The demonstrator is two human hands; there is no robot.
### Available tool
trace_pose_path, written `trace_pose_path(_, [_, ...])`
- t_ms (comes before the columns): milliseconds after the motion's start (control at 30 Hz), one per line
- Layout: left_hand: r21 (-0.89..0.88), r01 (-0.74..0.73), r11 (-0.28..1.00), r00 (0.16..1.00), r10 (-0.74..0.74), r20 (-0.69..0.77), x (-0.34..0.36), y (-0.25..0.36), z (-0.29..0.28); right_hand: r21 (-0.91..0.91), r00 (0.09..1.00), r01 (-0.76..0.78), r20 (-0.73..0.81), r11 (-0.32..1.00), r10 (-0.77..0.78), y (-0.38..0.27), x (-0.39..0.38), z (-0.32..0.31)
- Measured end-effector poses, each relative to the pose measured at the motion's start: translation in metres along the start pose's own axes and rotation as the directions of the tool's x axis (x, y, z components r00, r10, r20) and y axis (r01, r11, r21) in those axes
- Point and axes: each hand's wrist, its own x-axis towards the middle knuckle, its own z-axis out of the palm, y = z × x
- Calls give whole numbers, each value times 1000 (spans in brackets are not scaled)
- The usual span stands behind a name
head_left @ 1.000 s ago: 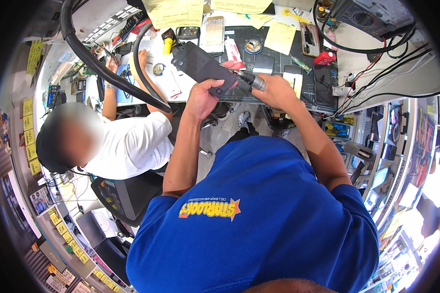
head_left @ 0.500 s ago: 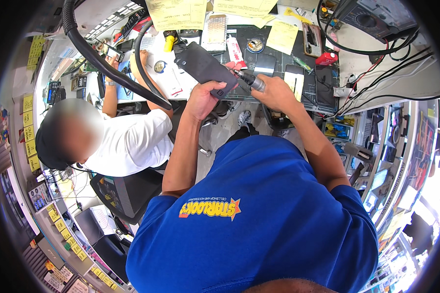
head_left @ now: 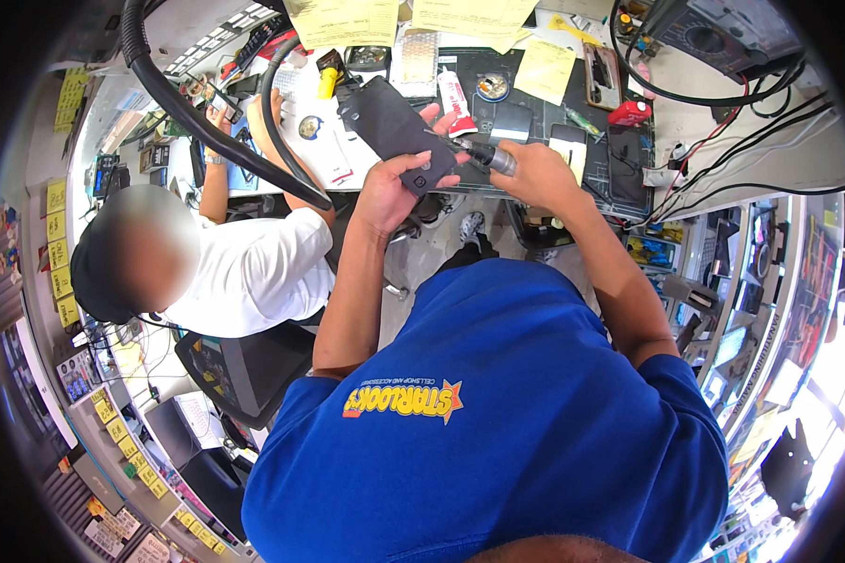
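Observation:
My left hand (head_left: 396,192) grips a dark, flat phone (head_left: 390,124) by its near end, thumb on top and fingertips showing past its right edge. The phone is held tilted above the front of the bench. In my right hand (head_left: 543,176) is a handheld rotary tool (head_left: 491,157) with a grey metal body and a slim dark nose. Its tip points left and lies at the phone's right edge; whether they touch I cannot tell. A red and white tube (head_left: 454,101) lies just beyond the phone.
A dark work mat (head_left: 587,113) on the bench bears yellow papers (head_left: 545,71), a round tin (head_left: 491,87) and a red bottle (head_left: 629,114). A thick black hose (head_left: 207,122) arches over the left side. At left sits a person in white (head_left: 253,272). A multimeter (head_left: 723,38) stands far right.
The fingers of my left hand have spread out beyond the phone's right edge. The phone has shifted slightly, and the tool in my right hand has moved a little to the right.

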Motion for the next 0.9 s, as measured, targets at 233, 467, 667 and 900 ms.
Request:
trace_pose_path(233, [-21, 25, 999, 999, -25, 36, 2, -1, -2, -29, 999, 17, -38, 999, -18, 6, 5, 6])
trace_pose_path(467, [-65, 38, 997, 999, -36, 31, 1, -3, 0, 19, 1000, -11, -20, 1000, 11, 0, 6, 2])
trace_pose_path(667, [-92, 10, 996, 999, -6, 35, 1, -6, 2, 41, 998, 2, -65, 999, 1, 4, 8, 8])
trace_pose_path(900, [-67, 16, 998, 999, -13, 45, 2, -7, 0, 96, 996, 6, -84, 995, 2, 9, 9, 15])
